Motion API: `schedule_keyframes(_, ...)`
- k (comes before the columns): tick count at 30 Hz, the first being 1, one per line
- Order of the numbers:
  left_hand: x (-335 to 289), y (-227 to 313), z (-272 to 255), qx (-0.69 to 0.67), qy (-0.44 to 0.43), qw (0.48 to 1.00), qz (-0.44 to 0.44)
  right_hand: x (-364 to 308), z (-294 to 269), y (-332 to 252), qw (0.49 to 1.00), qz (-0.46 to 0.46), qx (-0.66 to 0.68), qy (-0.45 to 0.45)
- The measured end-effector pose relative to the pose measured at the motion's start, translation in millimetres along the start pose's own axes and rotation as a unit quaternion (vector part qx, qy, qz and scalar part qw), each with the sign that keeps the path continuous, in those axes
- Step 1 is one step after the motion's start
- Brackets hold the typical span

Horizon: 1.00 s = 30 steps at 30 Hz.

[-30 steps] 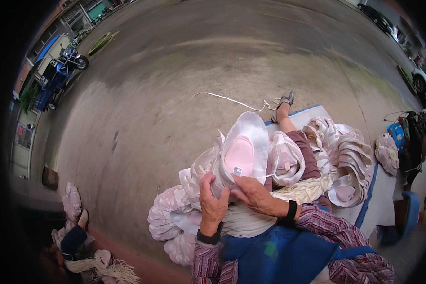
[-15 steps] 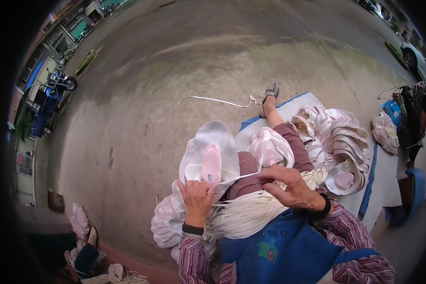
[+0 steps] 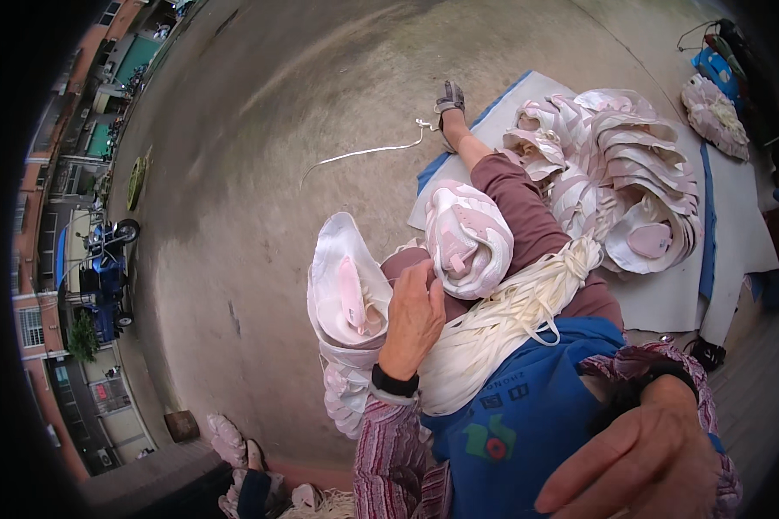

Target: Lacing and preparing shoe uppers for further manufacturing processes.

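Note:
White and pink shoe uppers lie over my lap. One white upper (image 3: 329,272) with a pink tongue (image 3: 350,290) stands on my left thigh, its inside showing. Right beside its edge is my left hand (image 3: 413,320), fingers bent and closed; what they hold is hidden. Just beyond its fingertips sits a rolled bundle of uppers (image 3: 467,242). A thick bunch of flat cream laces (image 3: 502,329) lies across my lap on the blue apron (image 3: 528,406). My right hand (image 3: 640,463) hovers close to the camera at the lower right, fingers stretched out, with nothing visible in them.
A large heap of uppers (image 3: 653,156) rests on a pale sheet (image 3: 666,303) to my right. One loose white lace (image 3: 363,156) lies on the concrete ground near my foot. Another bundle (image 3: 714,117) stands farther right. A blue three-wheeled vehicle (image 3: 104,277) is parked far left.
My right hand has left the stretched white lace and come back low and close to the camera. My left hand has shifted toward the rolled bundle. The view has turned.

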<state>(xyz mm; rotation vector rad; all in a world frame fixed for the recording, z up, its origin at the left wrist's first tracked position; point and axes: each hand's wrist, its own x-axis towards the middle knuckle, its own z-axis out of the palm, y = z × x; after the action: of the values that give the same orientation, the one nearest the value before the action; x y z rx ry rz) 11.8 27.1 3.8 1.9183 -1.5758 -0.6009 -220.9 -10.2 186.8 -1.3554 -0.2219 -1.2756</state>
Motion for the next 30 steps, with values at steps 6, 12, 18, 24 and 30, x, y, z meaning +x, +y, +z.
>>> schedule_keyframes(6, 59.8, 8.4, 28.4, 0.140, -0.133, 0.981, 0.014, 1.2, -36.8, -31.1, 0.996, 0.003, -0.072, 0.053)
schedule_keyframes(12, 69.2, 3.5, 20.2, 0.220, -0.234, 0.946, -0.033, 8.9, -100.1, -59.4, 0.993, 0.116, 0.020, 0.000)
schedule_keyframes(18, 61.2, -25.4, 32.7, 0.283, -0.217, 0.932, -0.062, -55.2, -103.2, -65.9, 0.973, 0.149, -0.169, -0.039)
schedule_keyframes(24, 58.2, -3.0, 31.3, 0.232, -0.173, 0.956, -0.047, -28.5, -113.0, -17.8, 0.959, 0.207, -0.189, -0.028)
schedule_keyframes(30, 30.9, 17.2, 15.2, 0.196, -0.081, 0.974, -0.077, -27.3, -125.4, -0.9, 0.944, 0.252, -0.210, -0.036)
